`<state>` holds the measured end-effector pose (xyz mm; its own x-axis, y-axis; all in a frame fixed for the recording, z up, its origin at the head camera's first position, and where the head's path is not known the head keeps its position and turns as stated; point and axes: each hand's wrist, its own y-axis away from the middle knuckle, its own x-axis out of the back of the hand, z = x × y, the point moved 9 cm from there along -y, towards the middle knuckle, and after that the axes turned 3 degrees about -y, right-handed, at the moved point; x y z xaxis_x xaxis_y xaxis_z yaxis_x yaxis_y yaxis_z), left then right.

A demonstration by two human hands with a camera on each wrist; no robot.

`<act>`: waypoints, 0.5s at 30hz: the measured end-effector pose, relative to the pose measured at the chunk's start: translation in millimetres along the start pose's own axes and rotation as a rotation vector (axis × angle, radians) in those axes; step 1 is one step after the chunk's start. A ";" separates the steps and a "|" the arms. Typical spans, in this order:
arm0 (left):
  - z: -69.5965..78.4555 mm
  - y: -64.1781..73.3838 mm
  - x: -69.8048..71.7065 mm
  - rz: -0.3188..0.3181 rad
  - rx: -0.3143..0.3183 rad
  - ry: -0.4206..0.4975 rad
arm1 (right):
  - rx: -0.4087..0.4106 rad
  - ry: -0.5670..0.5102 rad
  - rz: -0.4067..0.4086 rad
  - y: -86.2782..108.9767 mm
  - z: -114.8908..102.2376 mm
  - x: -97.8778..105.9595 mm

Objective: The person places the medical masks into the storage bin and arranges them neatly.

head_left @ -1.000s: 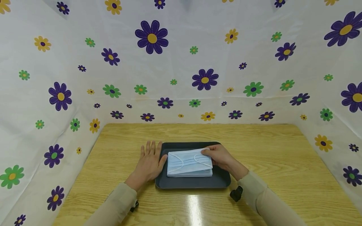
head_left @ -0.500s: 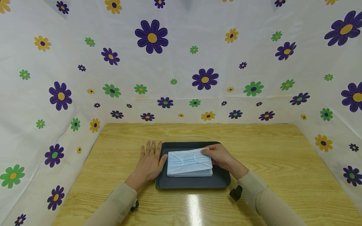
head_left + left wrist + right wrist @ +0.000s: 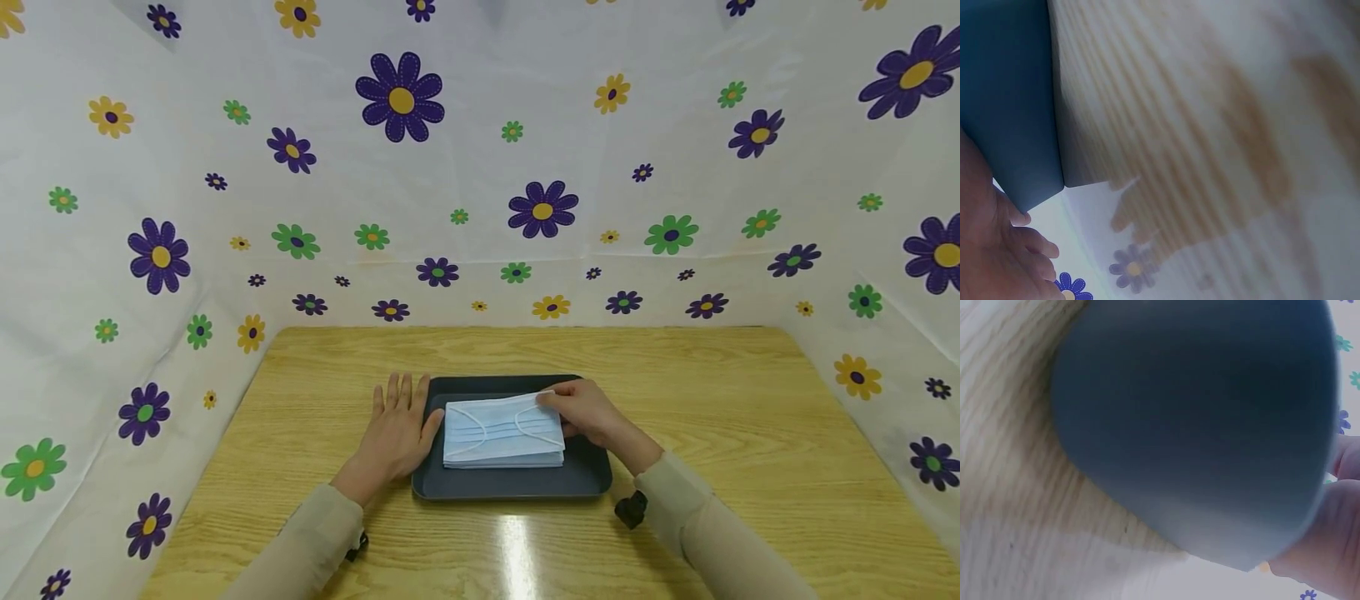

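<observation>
Several pale blue face masks lie stacked in a dark grey tray at the middle of the table. My right hand pinches the top mask at its far right corner, thumb above and the other fingers hidden beneath. That mask is slightly raised and skewed over the stack, its two white ear loops lying on top. My left hand lies with straight, spread fingers at the tray's left rim, thumb over the edge. The left wrist view shows the hand beside the tray wall.
The tray stands on a light wood table. A white cloth with purple, yellow and green flowers encloses the table at the back and both sides. In the right wrist view the tray's outer wall fills most of the picture.
My right hand has shifted slightly to the right, drawing the top mask's right end a little with it. My left hand has stayed in place.
</observation>
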<state>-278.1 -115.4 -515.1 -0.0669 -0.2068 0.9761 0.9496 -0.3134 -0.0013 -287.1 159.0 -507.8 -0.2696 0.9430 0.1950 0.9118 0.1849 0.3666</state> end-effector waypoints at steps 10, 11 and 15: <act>0.0 -0.4 0.9 0.006 0.000 0.005 | 0.028 0.050 -0.002 12.7 -5.2 15.0; -0.2 -0.2 0.7 0.004 0.001 0.002 | 0.031 0.047 -0.008 13.8 -5.1 16.0; -0.1 0.7 0.0 0.003 -0.001 0.001 | 0.042 0.047 -0.029 17.9 -4.8 20.2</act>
<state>-277.4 -115.7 -515.1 -0.0642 -0.2087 0.9759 0.9495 -0.3137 -0.0046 -277.7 180.0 -492.9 -0.3089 0.9235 0.2275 0.9155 0.2240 0.3341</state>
